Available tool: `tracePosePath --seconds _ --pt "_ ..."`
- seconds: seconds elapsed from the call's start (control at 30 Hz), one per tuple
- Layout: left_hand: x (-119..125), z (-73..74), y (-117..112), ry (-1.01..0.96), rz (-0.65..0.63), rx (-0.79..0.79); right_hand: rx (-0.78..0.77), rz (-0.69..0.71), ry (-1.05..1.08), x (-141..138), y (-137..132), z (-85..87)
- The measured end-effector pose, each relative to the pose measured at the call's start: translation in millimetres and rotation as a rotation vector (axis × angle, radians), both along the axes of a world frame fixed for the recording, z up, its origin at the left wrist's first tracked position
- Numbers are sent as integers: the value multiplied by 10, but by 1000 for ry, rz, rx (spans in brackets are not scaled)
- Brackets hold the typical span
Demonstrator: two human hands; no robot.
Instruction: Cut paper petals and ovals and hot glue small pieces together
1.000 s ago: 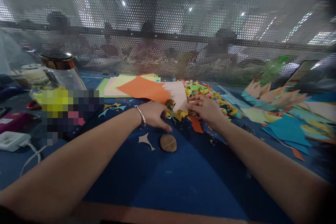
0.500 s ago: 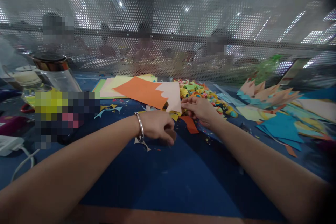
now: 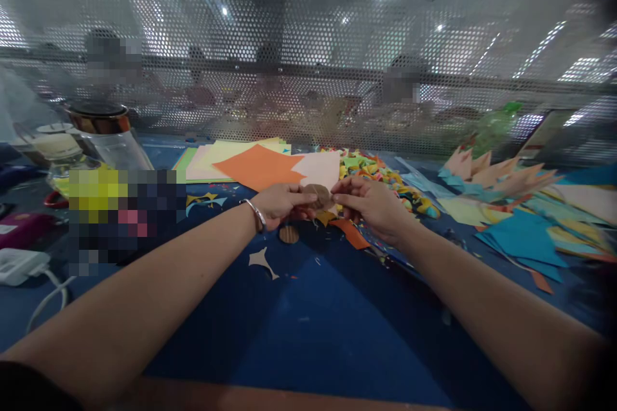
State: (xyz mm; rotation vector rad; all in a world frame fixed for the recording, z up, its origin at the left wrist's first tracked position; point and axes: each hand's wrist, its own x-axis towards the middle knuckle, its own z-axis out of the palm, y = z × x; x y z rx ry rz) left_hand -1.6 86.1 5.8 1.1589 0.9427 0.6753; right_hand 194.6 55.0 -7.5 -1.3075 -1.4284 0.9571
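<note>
My left hand (image 3: 282,201), with a silver bangle at its wrist, is closed on a round brown disc (image 3: 317,196) by its left edge. My right hand (image 3: 369,202) is pinched at the disc's right edge; whatever lies between its fingertips is too small to make out. On the blue table just below my left hand lies a second round disc (image 3: 289,235) with a wood-like grain. Behind the hands, an orange paper sheet (image 3: 258,167) with a jagged cut edge overlaps a pale pink sheet (image 3: 324,167). An orange strip (image 3: 350,233) lies under my right hand.
Colourful folded paper pieces (image 3: 369,170) are heaped behind my right hand. Folded peach-and-blue paper points (image 3: 501,173) and blue sheets (image 3: 520,237) lie to the right. Bottles, a glass jar (image 3: 113,141) and a white charger (image 3: 24,268) stand left. A perforated metal screen (image 3: 308,32) closes the back.
My left hand has risen toward my right hand and now holds the brown disc out in view. A second disc shows on the table below. The orange sheet has shifted slightly.
</note>
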Motion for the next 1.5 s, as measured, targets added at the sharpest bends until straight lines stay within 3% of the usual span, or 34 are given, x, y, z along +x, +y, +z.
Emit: tracePosePath --seconds 0.1,0.43,0.6,0.73,0.8,0.93,1.0,1.2,1.4,1.5 --pt "21 -14 -28 35 -25 -29 21 44 -18 -22 -71 45" --pt "55 -78 -36 -107 -159 141 84 57 -76 52 -179 180" --pt "106 -30 -155 -102 -102 129 85 38 -116 34 -229 222" --pt "164 -4 -263 -180 93 96 90 -28 -115 34 -232 208" --pt "180 6 -314 -235 161 6 83 -59 -65 48 -233 205" --pt "186 21 -370 -224 45 -290 18 -40 24 63 -269 234" --pt "198 13 -356 -262 7 -346 -15 -18 33 57 -291 247" --pt "252 -36 -276 -505 302 -240 -51 -33 51 33 -294 220" --pt "259 -31 -259 -461 157 -244 -69 -25 41 -7 -294 212" --pt "271 -7 -245 -511 159 -163 -54 -10 35 -23 -298 207"
